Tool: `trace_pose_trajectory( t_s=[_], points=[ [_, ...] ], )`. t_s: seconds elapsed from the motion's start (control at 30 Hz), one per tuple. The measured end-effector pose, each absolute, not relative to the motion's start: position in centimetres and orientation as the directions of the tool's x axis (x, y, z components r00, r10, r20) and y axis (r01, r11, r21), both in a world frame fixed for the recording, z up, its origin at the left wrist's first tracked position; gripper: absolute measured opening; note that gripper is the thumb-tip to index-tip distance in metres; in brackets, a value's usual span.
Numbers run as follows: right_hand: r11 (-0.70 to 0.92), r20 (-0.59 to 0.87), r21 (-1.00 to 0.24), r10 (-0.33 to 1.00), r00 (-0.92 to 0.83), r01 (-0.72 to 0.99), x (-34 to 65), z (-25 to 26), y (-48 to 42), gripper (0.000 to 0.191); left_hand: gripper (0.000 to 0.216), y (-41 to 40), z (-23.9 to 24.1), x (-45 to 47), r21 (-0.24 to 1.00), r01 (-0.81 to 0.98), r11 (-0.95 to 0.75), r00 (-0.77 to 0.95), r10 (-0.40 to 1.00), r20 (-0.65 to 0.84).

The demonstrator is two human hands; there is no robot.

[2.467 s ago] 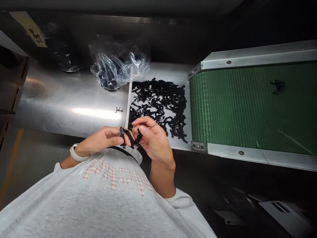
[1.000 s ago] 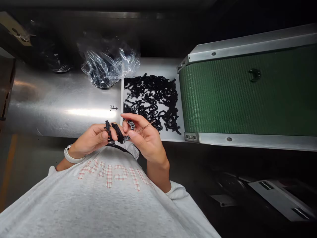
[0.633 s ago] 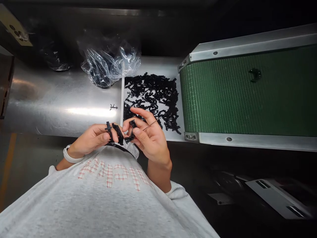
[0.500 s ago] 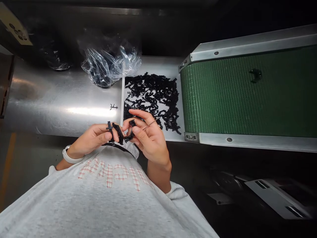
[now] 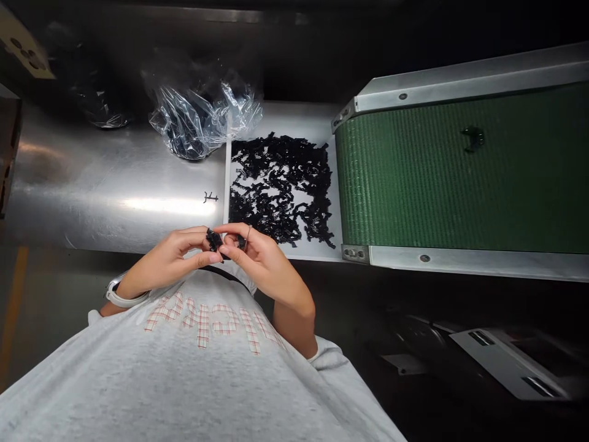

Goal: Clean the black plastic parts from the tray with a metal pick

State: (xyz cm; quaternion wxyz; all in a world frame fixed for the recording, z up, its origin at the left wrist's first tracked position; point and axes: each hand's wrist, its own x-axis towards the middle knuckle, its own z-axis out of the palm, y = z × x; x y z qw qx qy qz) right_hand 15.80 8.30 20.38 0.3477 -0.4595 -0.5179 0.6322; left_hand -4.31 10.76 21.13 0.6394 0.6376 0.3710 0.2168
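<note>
My left hand [image 5: 177,258] pinches a small black plastic part [image 5: 214,239] between thumb and fingers, in front of my shirt at the table's near edge. My right hand [image 5: 269,264] meets it there, thumb and fingertips closed against the same part. A thin metal rod [image 5: 248,233] sticks up from the right fingers. Something black, perhaps another plastic part, shows inside the curl of the right hand; most of it is hidden. Just beyond my hands, a spread of similar black parts [image 5: 317,166] covers a white tray [image 5: 301,197].
A green conveyor belt [image 5: 414,184] with metal side rails lies to the right, carrying one black part [image 5: 473,139]. Clear plastic bags [image 5: 197,123] with dark contents stand at the back of the metal table [image 5: 92,190]. A small black piece [image 5: 210,197] lies left of the tray.
My hands have come together and the right hand has turned, closing its fingers. The black parts that showed separately are now mostly covered, and the rod points more upright.
</note>
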Motion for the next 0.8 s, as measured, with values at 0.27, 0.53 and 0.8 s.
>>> trace_pose_trajectory(
  t_s=[0.27,0.53,0.8],
  points=[
    [-0.279,-0.233,-0.958,0.888,-0.397,-0.064,16.08,20.00,8.36,0.027,0.030,10.92,21.21,-4.62,0.971,0.110,0.211,0.638,0.734,-0.232],
    [-0.283,-0.216,-0.952,0.888,-0.405,-0.113,16.38,19.69,8.29,0.026,0.035,10.82,20.92,-5.05,0.953,0.052,0.298,0.629,0.732,-0.264],
    [-0.285,-0.222,-0.953,0.887,-0.404,-0.103,16.34,20.13,8.48,0.029,0.041,10.69,20.34,-4.65,0.935,-0.012,0.354,0.602,0.749,-0.275]
  ],
)
